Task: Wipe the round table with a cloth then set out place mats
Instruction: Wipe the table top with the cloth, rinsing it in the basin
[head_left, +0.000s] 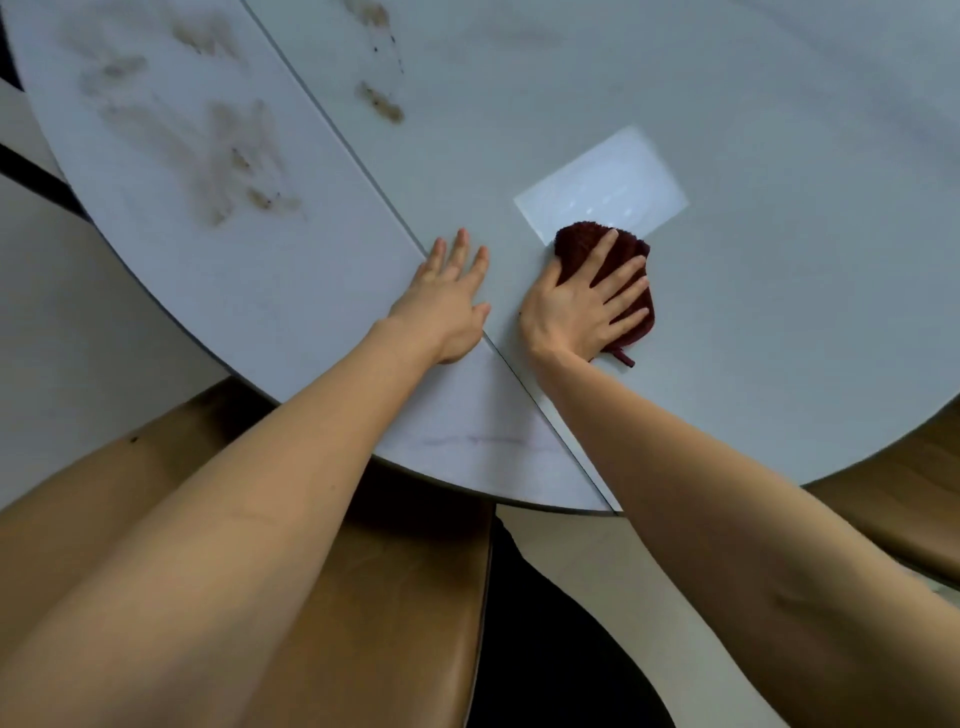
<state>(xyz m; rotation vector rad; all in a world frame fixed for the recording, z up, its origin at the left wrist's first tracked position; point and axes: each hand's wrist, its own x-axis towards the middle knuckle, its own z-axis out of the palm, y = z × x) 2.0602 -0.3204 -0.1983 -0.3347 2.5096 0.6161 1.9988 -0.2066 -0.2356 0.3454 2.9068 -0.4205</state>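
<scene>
While brown smears (244, 156) remain on the far surface (779, 338) and no place mats show, the right hand (582, 306) presses spread fingers on the dark red cloth (582, 241); the left hand (447, 301) rests flat, empty: wiping is unfinished.

Soft, dim light; one bright shiny patch (602, 182) glares on the worktop (779, 260); edges look bent and a bit blurry

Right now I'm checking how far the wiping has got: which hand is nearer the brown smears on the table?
Left. The left hand lies flat on the table, directly below the brown smears. The right hand presses the dark red cloth further right, away from them.
</scene>
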